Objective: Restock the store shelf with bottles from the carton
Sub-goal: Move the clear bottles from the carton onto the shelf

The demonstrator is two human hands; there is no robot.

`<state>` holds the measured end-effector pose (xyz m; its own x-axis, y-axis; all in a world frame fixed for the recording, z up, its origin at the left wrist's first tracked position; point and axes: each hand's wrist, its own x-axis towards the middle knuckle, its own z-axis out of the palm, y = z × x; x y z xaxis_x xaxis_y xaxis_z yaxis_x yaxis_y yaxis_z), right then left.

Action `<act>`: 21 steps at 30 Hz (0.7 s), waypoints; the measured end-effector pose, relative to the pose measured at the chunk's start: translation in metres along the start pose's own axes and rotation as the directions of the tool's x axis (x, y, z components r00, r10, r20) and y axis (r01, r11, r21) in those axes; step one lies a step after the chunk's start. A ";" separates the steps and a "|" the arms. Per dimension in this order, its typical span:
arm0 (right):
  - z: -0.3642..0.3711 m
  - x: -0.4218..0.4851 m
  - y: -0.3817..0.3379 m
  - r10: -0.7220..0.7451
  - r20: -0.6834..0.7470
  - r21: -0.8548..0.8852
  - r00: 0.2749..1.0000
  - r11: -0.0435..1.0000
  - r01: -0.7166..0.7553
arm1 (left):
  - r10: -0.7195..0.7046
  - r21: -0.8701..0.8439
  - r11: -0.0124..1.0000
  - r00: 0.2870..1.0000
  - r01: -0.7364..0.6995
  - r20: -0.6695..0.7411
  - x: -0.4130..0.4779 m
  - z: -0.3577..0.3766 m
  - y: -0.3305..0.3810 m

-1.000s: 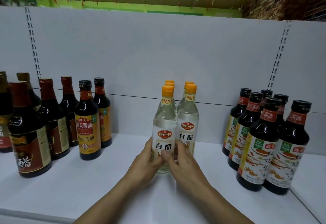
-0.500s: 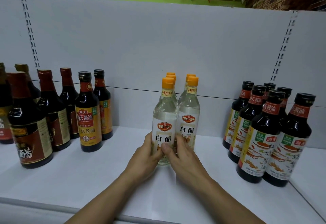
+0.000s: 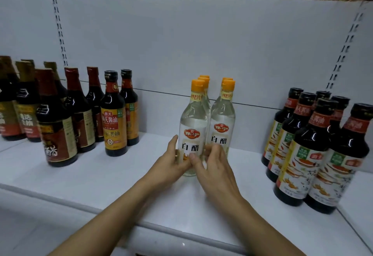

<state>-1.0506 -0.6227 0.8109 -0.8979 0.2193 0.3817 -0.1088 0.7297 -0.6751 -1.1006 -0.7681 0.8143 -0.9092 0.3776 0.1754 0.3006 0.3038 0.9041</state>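
L hand (image 3: 171,163) & R hand (image 3: 217,168) both curled round lower body of clear round bottle w/ orange cap (image 3: 193,122), thumbs on label; R fingers blurred. Bottle upright on smooth white shelf (image 3: 101,177), front-left of its group.

Rear vinegar bottles (image 3: 204,78) mostly hidden; leftmost dark bottle (image 3: 7,102) cropped by edge.

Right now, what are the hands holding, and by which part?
The left hand and right hand both grip the front clear vinegar bottle by its lower body, one on each side.
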 end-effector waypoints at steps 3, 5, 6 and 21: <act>-0.004 -0.002 -0.006 -0.036 -0.030 -0.030 0.999 0.999 0.035 | -0.058 0.058 0.997 0.998 0.060 -0.038 -0.010 -0.002 0.005; -0.007 -0.005 -0.009 -0.065 -0.037 -0.056 0.997 0.996 0.062 | -0.093 0.081 0.992 0.991 0.101 -0.093 -0.019 -0.001 0.007; -0.007 -0.006 -0.010 -0.086 -0.043 -0.066 0.995 0.994 0.083 | -0.106 0.085 0.990 0.987 0.116 -0.120 -0.025 0.000 0.008; 0.005 -0.051 -0.061 -0.451 0.339 0.310 0.825 0.882 0.355 | -0.089 0.117 0.975 0.820 0.187 -0.565 -0.143 -0.014 0.022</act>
<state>-1.0008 -0.6818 0.8296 -0.8367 -0.3677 0.4059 -0.5469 0.5210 -0.6553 -0.9679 -0.8275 0.8142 -0.9352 -0.2122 0.2836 0.1570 0.4692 0.8690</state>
